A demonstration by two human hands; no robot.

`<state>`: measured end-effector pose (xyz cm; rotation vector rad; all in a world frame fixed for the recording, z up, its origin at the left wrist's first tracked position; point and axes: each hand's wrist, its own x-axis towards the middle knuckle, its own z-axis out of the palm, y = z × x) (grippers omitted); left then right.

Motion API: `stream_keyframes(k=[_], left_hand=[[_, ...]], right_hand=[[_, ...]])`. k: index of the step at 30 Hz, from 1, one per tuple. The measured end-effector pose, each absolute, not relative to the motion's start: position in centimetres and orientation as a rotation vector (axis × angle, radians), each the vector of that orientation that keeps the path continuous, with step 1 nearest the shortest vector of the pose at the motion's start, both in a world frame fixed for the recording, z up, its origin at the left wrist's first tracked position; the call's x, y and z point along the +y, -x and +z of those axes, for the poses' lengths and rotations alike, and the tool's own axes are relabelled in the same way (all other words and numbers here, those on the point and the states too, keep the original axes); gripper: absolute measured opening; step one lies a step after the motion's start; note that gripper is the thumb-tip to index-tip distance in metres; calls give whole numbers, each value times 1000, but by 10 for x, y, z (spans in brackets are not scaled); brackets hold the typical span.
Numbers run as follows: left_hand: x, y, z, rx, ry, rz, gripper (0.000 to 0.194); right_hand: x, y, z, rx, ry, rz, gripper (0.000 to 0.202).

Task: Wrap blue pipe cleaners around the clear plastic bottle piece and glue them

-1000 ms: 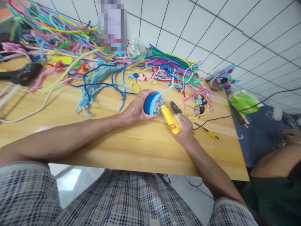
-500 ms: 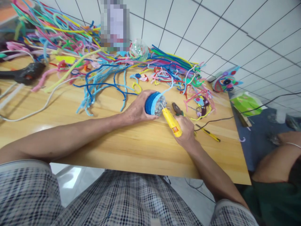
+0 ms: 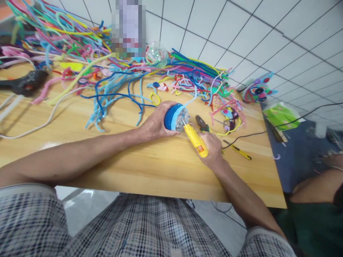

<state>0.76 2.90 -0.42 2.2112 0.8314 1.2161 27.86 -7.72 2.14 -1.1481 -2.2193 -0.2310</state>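
Observation:
My left hand (image 3: 157, 123) is wrapped round a cup-like piece (image 3: 171, 117) wound with dark blue pipe cleaner and a light blue band at its rim. A loose light blue end (image 3: 193, 97) sticks up from that band. The piece lies on its side, its glittery clear face turned right. In my right hand (image 3: 213, 148) is a yellow hot-tool pen (image 3: 196, 140), its thin metal tip at the clear face; whether they touch is unclear. Pliers (image 3: 201, 123) with dark jaws lie just beyond my right hand.
Pipe cleaners (image 3: 112, 87) spread along the back of the wooden table (image 3: 160, 171). A black glue gun (image 3: 28, 82) lies left, a yellow cutter (image 3: 241, 151) right. A colourful figure (image 3: 258, 91) stands at the back right corner. Another person's arm (image 3: 318, 185) shows at far right.
The view has shifted slightly. My hands keep their holds, and the pen's tip stays at the clear face. The other person's arm at the right has moved a little.

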Motion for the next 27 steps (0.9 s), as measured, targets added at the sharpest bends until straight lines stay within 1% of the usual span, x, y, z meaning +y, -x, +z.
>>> stream_keyframes(k=[5,11,15,22,27], left_hand=[[29,-8,-4,801,-2210,1238,100],[29,-8,-4,864,-2196,1173,105],[29,-7,-5,829,-2194,1193,103],[29,-7,-6,840,-2228,1192,104],[31,-6,-8,788,-2232,1228,106]], right_hand=[[-76,-279,20,-2210,1185,-240,18],[-76,-279,20,-2213,1162,-269,23],[-75,-280,21,-2198,1174,-233,20],[-76,-278,22,-2216,1147,-260,23],[-76,-279,22,-2203,1157,-239,21]])
